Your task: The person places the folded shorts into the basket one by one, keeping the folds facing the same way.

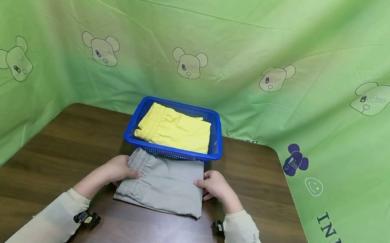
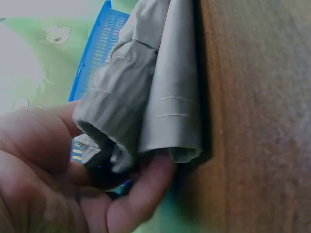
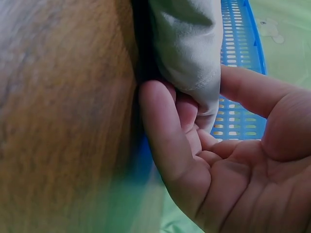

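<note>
Folded grey elastic-waist pants (image 1: 170, 186) lie in front of the blue basket in the head view, partly lifted at the sides. My left hand (image 1: 116, 170) grips their gathered waistband end, thumb on top and fingers underneath. At the opposite folded end, my right hand (image 1: 216, 187) pinches the cloth the same way. In the left wrist view the left hand (image 2: 53, 170) holds the layered edge of the pants (image 2: 121, 92). The right wrist view has the right hand (image 3: 233, 160) with fingers curled under the cloth (image 3: 189, 53).
A blue plastic basket (image 1: 219, 140) stands at the back of the brown wooden table (image 1: 253, 207). Inside it lies a folded yellow elastic-waist garment (image 1: 183, 130). Green printed curtain (image 1: 240, 31) closes off the back and both sides.
</note>
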A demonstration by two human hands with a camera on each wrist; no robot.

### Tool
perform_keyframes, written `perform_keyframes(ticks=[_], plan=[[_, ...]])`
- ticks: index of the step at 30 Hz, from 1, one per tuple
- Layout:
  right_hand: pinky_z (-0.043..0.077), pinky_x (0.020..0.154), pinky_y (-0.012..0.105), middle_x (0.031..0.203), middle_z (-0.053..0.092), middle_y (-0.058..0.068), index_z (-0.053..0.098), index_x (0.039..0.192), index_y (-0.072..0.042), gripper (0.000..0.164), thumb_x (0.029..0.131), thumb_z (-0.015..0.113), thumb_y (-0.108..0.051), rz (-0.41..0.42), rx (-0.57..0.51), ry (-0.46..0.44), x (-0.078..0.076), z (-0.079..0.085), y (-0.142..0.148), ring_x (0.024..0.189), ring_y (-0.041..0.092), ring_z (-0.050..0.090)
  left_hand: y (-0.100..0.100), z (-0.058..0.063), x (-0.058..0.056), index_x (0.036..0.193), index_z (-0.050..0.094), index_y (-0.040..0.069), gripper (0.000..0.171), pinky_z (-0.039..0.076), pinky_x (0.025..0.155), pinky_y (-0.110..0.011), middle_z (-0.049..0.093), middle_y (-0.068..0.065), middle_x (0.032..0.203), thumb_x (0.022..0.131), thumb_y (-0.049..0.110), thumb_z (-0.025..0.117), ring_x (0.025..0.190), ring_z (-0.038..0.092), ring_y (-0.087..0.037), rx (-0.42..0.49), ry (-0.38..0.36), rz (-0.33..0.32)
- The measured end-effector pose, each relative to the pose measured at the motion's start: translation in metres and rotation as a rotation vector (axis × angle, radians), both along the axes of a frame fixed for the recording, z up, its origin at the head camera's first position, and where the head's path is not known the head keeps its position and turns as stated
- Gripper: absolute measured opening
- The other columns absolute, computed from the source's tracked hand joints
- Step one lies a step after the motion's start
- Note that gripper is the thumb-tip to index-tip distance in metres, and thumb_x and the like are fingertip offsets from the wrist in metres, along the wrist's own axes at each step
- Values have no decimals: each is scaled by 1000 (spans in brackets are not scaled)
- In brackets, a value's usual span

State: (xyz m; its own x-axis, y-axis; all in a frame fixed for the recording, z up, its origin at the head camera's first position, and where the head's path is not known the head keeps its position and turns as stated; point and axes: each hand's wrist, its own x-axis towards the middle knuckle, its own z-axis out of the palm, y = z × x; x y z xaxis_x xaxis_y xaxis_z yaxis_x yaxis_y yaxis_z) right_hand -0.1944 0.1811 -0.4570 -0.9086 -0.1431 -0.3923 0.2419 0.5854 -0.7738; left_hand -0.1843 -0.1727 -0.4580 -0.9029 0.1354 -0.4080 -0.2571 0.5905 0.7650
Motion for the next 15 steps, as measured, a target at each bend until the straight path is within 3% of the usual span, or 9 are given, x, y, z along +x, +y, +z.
perform_keyframes(ticks=[6,15], plan=[[62,59,45,87,66,14,60,105,2,27,92,76,-16,12,-37,-31,0,-1,0,65,22,67,-1,6,6,146,40,0,73,58,51,-43,64,-16,103,92,33,77,80,66,-25,-91,9,-62],[62,60,47,87,67,16,59,105,2,26,95,73,-18,21,-76,-58,1,0,1,66,24,69,0,6,4,148,35,-4,76,57,51,-43,62,-22,118,92,25,77,85,65,-27,-60,23,-65]])
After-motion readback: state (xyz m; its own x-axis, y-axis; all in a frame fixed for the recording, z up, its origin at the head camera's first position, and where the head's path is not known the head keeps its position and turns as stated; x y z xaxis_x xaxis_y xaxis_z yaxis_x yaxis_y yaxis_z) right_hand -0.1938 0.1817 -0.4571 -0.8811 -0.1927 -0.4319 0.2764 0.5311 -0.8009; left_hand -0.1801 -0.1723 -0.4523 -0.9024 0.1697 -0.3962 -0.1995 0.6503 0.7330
